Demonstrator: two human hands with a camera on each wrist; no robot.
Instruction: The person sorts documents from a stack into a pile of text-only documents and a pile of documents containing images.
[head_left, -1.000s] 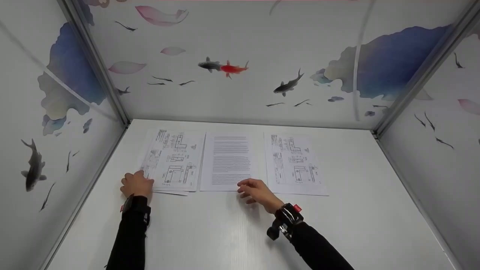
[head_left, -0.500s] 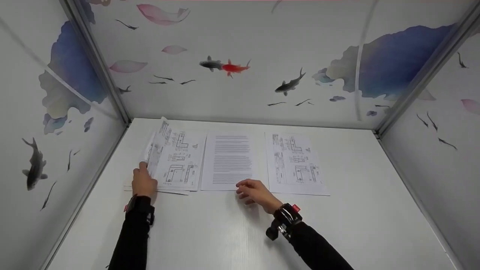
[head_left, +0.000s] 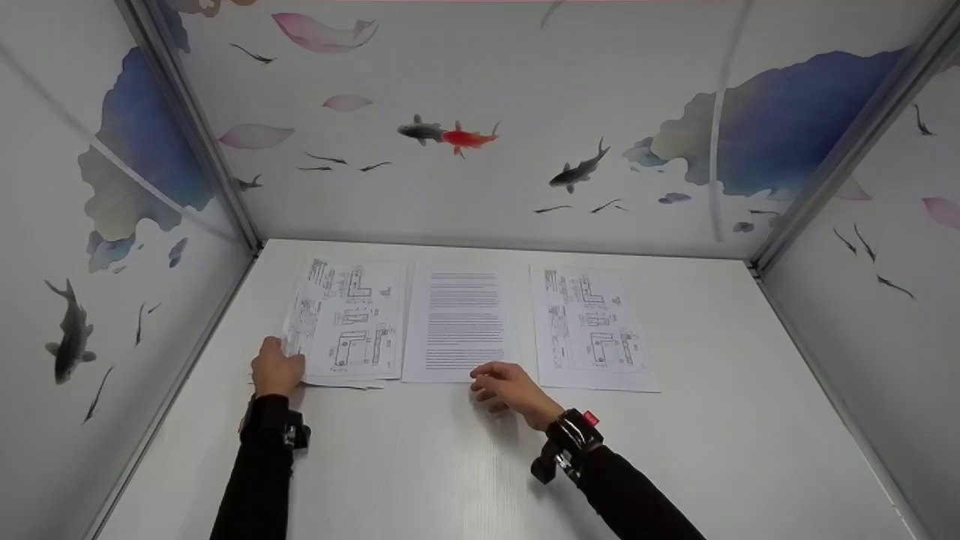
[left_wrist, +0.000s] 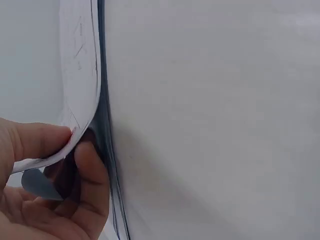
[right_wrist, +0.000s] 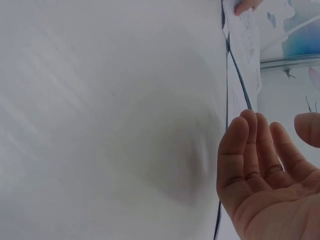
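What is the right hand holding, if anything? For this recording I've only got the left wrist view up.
Observer: Nothing; the right hand is empty, its fingers loosely bent.
Reviewer: And what lies just right of the pile that the left hand pinches?
Observer: A text page, lying flat.
Reviewer: Anything beyond that?
Observer: Yes, a sheet with a line drawing, the rightmost paper in the row.

Red fish [head_left: 471,138] printed on white wall [head_left: 480,206]; grey post [head_left: 188,124] at left
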